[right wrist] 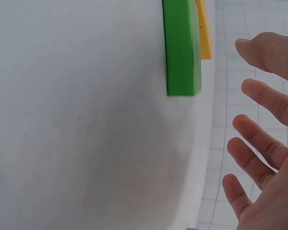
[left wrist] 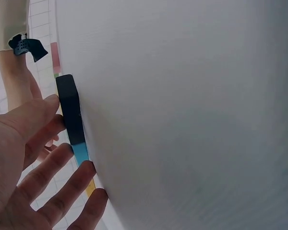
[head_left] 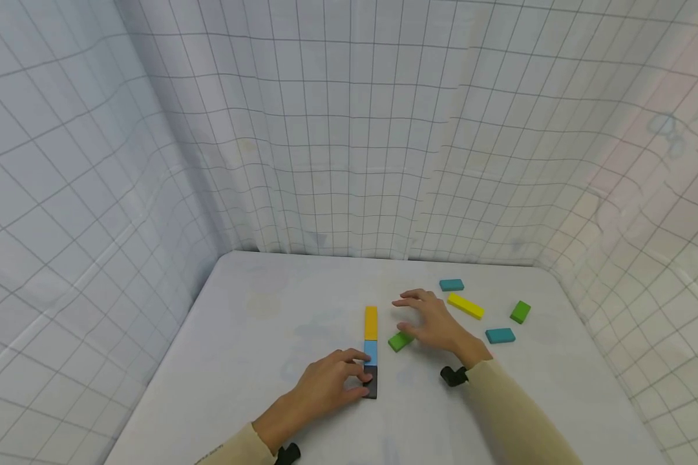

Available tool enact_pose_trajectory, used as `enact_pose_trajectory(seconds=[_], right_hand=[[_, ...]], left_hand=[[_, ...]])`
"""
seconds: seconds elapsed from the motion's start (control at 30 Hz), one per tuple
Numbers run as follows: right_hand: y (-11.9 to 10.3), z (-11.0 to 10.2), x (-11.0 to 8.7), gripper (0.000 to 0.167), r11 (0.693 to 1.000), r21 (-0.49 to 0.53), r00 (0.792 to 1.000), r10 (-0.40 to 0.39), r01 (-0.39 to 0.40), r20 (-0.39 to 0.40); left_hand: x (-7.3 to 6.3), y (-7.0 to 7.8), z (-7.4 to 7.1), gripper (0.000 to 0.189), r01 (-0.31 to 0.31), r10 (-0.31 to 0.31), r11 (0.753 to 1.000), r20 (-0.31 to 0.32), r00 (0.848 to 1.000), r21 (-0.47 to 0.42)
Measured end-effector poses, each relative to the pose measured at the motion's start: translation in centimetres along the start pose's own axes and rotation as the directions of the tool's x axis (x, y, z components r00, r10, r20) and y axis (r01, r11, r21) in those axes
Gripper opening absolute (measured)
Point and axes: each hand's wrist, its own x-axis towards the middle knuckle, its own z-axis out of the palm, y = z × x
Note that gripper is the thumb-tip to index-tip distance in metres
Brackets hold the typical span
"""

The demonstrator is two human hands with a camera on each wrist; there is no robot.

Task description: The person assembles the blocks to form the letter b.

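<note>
While left fingers [left wrist: 46, 134] touch the black block [left wrist: 71, 110], right fingers [right wrist: 268, 98] spread apart.

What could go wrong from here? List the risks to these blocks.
1. The left hand has fingertips at the black block and light blue block; a slight push could knock them out of line with the orange block.
2. The right hand is beside a green block; a clumsy grab might shove it into the light blue block.
</note>
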Motion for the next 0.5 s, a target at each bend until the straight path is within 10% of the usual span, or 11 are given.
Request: enact_pose_trajectory(seconds=[0.5], right_hand=[[3.9, -2.3, -2.3, 0.053, 0.996, 0.012, 0.991, 0.091, -0.09, -0.097]], left_hand=[[0.1, 0.0, -0.2, 0.01, -0.012, 0.012, 1.0, 0.003, 1.0, 0.006]])
